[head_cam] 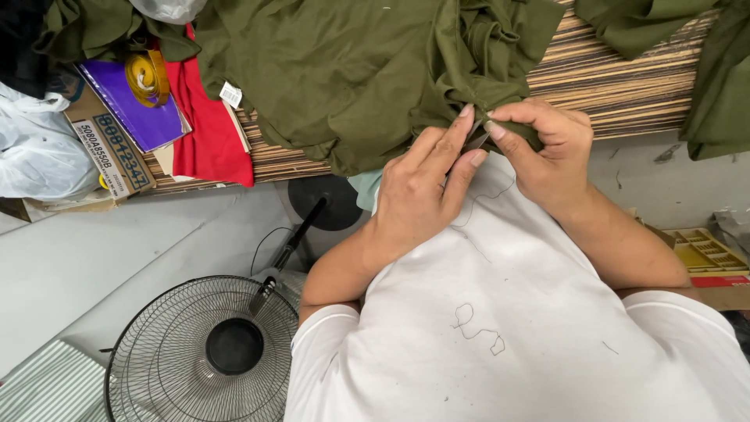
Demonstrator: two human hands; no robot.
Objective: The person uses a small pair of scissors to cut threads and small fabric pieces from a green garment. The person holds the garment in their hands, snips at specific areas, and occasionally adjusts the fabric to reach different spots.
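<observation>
A large olive green garment (351, 70) lies bunched on a striped wooden table (617, 86). Both hands meet at its near edge, just above my white shirt. My right hand (547, 148) pinches a fold of the green fabric between thumb and fingers. My left hand (422, 184) presses against the same fold, its fingers closed around a small grey metal tool (475, 141) that looks like thread snips. Most of the tool is hidden by the fingers. Loose threads lie on my shirt.
A red cloth (207, 129), a purple book (133, 105), a yellow tape roll (147, 76), a cardboard box (109, 152) and a white plastic bag (35, 152) crowd the table's left end. A standing fan (207, 352) sits on the floor, lower left. More olive fabric (703, 55) lies top right, with a yellow tray (703, 250) below it.
</observation>
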